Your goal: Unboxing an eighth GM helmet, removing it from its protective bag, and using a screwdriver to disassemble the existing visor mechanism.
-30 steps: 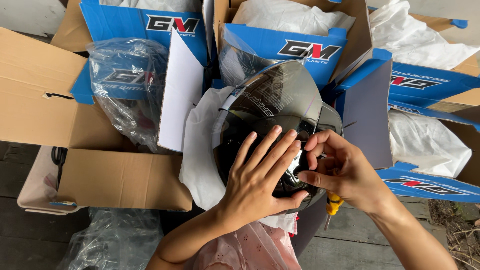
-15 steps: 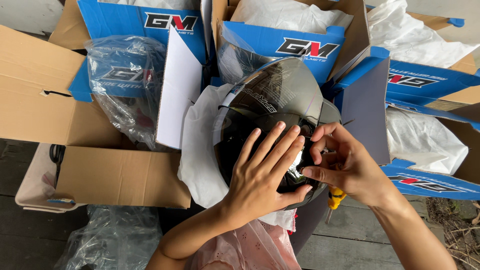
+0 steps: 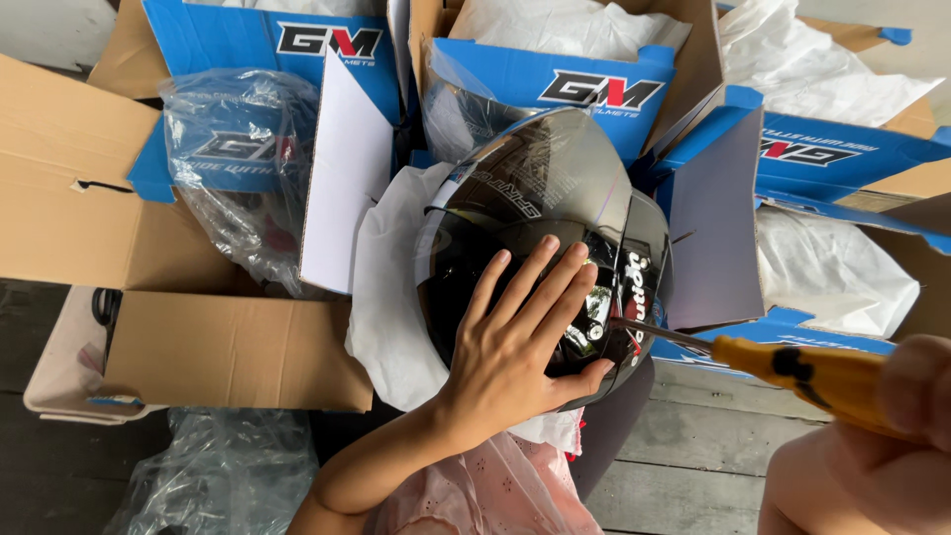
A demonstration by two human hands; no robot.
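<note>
The glossy black helmet point(image 3: 540, 267) sat directly under the left hand point(image 3: 515, 347), resting on white wrapping paper point(image 3: 386, 317) with its dark tinted visor point(image 3: 545, 178) raised up and away from the fingers. The helmet's far edge met the blue carton flaps point(image 3: 555, 84) beyond the fingertips, and a pale flap point(image 3: 713, 228) stood just beside its right edge, so little free room showed there. On the near side, toward the wrist, grey wooden boards point(image 3: 684, 466) lay open below the shell.

The left forearm came up from the bottom of the view, bent slightly, the wrist over a pink garment point(image 3: 495, 495). The left hand lay flat and fully spread, palm down on the shell, four fingers fanned toward the visor and the thumb pointing right along the lower rim; it pressed rather than gripped.

The right hand point(image 3: 911, 396) entered at the lower right corner, fingers curled closed around the yellow handle of a screwdriver point(image 3: 792, 372). Its thin metal shaft ran leftward, the tip meeting the helmet's side just past the left thumb.

Left of the left hand stood a brown cardboard box point(image 3: 208, 347), with a plastic-bagged helmet point(image 3: 238, 168) beyond it.
</note>
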